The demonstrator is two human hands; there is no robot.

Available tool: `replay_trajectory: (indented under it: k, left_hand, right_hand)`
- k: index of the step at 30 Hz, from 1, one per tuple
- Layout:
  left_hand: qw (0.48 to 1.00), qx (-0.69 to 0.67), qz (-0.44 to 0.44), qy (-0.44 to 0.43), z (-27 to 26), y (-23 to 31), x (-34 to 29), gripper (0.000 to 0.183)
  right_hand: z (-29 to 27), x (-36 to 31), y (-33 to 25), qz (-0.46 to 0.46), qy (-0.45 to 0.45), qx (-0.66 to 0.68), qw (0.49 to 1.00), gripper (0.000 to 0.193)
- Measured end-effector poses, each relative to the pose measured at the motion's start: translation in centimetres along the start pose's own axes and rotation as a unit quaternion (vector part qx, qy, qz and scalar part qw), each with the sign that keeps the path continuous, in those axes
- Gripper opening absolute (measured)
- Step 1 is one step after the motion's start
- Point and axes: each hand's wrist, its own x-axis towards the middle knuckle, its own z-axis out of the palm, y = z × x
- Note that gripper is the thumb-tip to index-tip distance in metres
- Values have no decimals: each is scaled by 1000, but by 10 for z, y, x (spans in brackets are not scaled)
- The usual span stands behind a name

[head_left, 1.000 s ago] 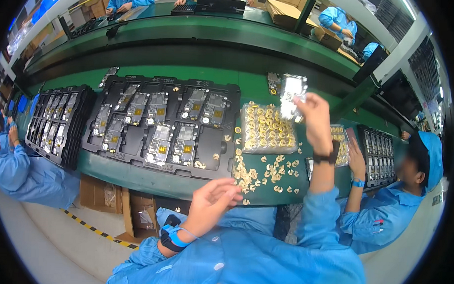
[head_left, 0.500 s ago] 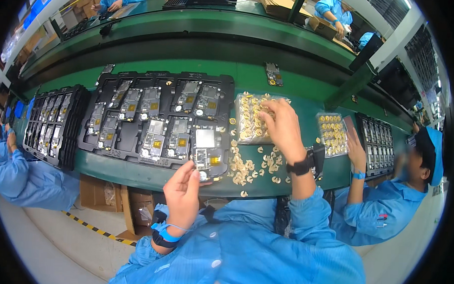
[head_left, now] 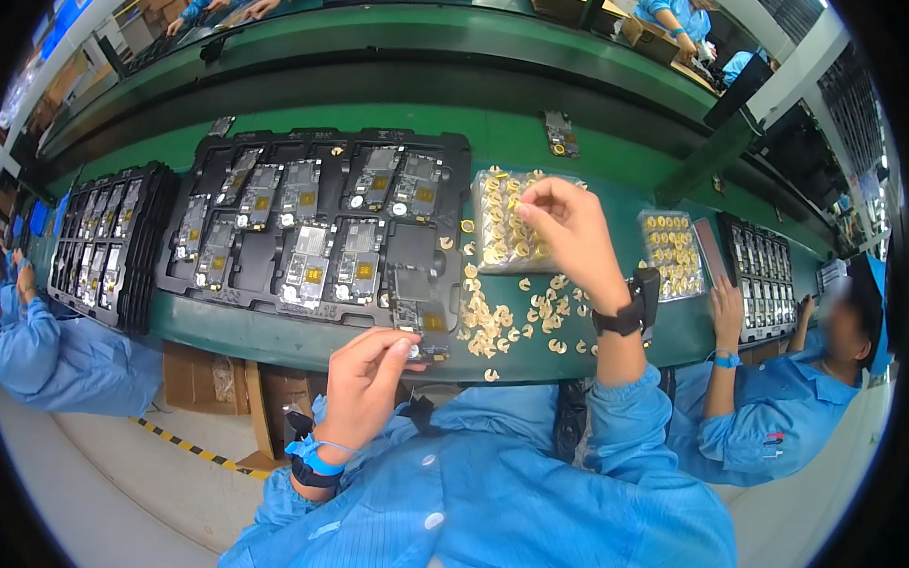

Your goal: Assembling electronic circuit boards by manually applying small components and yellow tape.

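A circuit board with a metal shield and a yellow patch lies at the near right corner of a black moulded tray. My left hand pinches its near end between thumb and fingers. My right hand is over a clear tray of small round yellowish parts. Its thumb and forefinger are closed together at these parts; what sits between them is too small to make out. Loose C-shaped cream pieces are scattered on the green bench between my hands.
Stacked black trays of boards stand at the left. To the right are another clear parts tray, a black board tray and a co-worker's hand. A single board lies farther back. A green post rises nearby.
The board in my left hand has tilted and no longer reflects brightly. My right fingers have shifted slightly left over the parts tray and closed together. The right co-worker's hand has moved nearer the bench edge.
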Motion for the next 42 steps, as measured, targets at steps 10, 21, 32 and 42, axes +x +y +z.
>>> replay_trajectory:
  k: [10, 21, 32, 42]
  left_hand:
    - [974, -159, -88, -137, 9, 43, 17, 25]
    - [977, -170, -86, -94, 17, 39, 6, 15]
    - [988, -112, -48, -94, 16, 39, 5, 15]
    - [988, -114, -60, -86, 18, 40, 2, 14]
  right_hand:
    - [21, -79, -73, -305, -128, 2, 944, 13]
    - [29, -99, -69, -144, -132, 60, 979, 13]
    - [43, -102, -63, -111, -125, 105, 980, 10]
    - [40, -102, -64, -131, -145, 85, 977, 7]
